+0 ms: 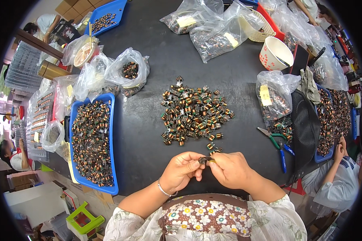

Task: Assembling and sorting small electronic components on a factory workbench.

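Just in front of my body both hands meet at the near side of the dark table. My left hand (184, 170), with a bracelet at the wrist, pinches a small dark coil component (202, 160) between thumb and fingers. Against its right side is my right hand (230, 169), its fingers closed and the thumb pressed forward. Something thin with a yellowish part shows under that thumb; its kind is mostly hidden. Right beyond my hands lies a loose heap of copper-wound coil components (195, 110), a few of them straying toward my fingers.
A blue tray (116, 176) full of coils stands at left, beside an open plastic bag (138, 82). Green-handled pliers (274, 139), a blue-handled tool (283, 160) and a black mesh bag (305, 128) lie at right. Filled bags (217, 42) and a paper bowl (275, 54) sit farther back. People work on both sides.
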Demonstrator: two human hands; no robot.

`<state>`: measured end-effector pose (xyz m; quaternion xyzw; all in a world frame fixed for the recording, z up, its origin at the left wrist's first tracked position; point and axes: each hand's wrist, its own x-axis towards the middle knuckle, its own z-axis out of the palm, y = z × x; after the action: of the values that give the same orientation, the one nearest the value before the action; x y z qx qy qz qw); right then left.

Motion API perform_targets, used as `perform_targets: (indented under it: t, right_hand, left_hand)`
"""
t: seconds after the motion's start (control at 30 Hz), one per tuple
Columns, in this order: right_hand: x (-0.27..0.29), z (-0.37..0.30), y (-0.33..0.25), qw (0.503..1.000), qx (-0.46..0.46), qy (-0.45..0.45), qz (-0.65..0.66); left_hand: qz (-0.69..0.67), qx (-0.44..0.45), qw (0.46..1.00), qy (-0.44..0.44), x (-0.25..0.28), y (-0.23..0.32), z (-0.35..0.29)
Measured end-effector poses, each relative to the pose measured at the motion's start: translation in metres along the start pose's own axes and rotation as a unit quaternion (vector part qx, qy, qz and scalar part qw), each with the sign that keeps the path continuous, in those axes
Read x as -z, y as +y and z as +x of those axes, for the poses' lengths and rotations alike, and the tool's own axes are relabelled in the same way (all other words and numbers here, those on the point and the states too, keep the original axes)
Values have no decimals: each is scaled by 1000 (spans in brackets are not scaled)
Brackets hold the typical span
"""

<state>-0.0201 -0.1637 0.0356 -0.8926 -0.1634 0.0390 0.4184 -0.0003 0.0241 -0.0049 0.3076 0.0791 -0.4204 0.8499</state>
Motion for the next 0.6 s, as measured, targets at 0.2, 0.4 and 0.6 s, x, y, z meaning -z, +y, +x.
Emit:
perform_targets:
  t: [0.2,0.4,0.6]
  right_hand:
    - [-5,-1,-2,999,13,22,-39]
    - [-6,-2,-5,998,-8,-19,-59]
    - [-8,-4,4,996,-26,-66,48]
  left_hand:
    - [-30,12,999,-17,4,-2,1]
    - [-7,-1,1000,10,1,-1,-1]
    - [1,-9,1000,-5,1,-2,-2]
